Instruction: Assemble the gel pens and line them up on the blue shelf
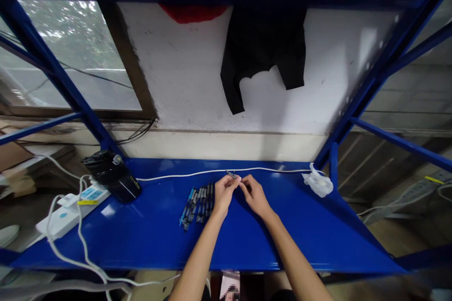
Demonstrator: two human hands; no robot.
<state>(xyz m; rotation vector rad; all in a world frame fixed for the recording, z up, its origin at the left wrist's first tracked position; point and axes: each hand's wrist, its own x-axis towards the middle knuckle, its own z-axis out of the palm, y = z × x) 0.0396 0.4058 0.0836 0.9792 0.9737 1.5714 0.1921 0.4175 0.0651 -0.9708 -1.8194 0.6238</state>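
Observation:
My left hand [223, 195] is closed on a slim pen [231, 175], its dark and silver tip pointing up and to the left. Close against it, my right hand [254, 195] pinches the pen's near end, which the fingers mostly hide. Just left of my left hand, several pens [197, 203] lie side by side on the blue table [148, 235]. Most of them are black and grey; the leftmost one has bright blue parts.
A white cable [183, 175] runs along the table's back. At left stand a black container [120, 181] and a white power strip [72, 211] with tangled cords. A crumpled white plastic bag [318, 181] lies at right. Blue frame posts [335, 160] flank the table.

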